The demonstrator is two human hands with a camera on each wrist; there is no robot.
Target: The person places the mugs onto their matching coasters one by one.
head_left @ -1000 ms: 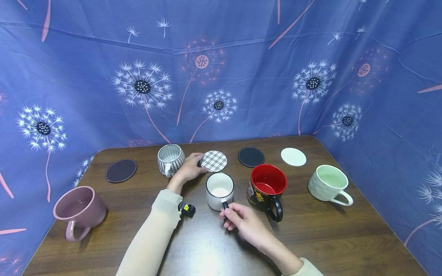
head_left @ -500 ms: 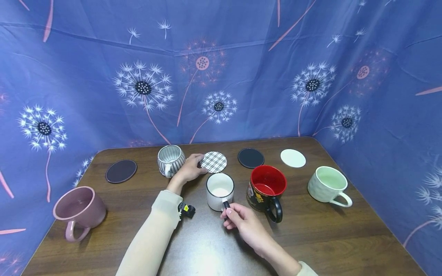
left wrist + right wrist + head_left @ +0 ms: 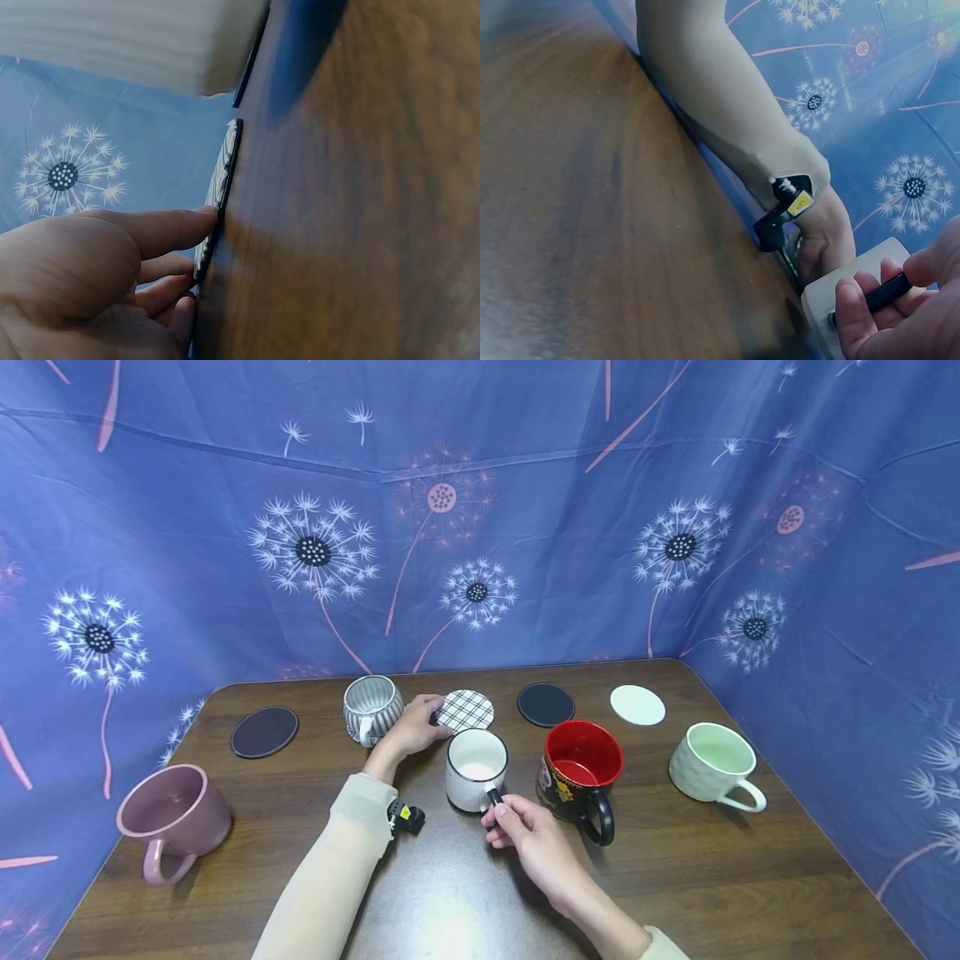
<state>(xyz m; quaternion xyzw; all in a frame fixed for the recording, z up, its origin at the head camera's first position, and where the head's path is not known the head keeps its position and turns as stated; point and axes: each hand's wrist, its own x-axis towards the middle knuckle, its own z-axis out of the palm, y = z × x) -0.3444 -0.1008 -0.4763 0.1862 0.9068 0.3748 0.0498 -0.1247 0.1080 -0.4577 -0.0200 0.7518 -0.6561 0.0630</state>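
Observation:
My left hand (image 3: pixel 408 727) holds the near-left edge of a round plaid coaster (image 3: pixel 471 710) at the back of the table; in the left wrist view its thumb (image 3: pixel 176 229) lies on the coaster's rim, fingers at the edge beyond. With thumb and fingers my right hand (image 3: pixel 536 847) pinches the black handle (image 3: pixel 886 294) of a white ribbed mug (image 3: pixel 467 785) with a dark rim. Upright or nearly so, the mug is just in front of the plaid coaster and overlaps its near edge in the head view.
Left of my left hand stands a grey ribbed mug (image 3: pixel 372 706). A black-and-red mug (image 3: pixel 573 777) is close to my right hand. Farther out are a pink mug (image 3: pixel 176 814) and a green mug (image 3: pixel 705 768). Dark coasters (image 3: pixel 264 732) and a white coaster (image 3: pixel 637 705) line the back.
The white mug has shifted slightly away from me, toward the plaid coaster, with my right hand on its handle. My left hand stays at the coaster.

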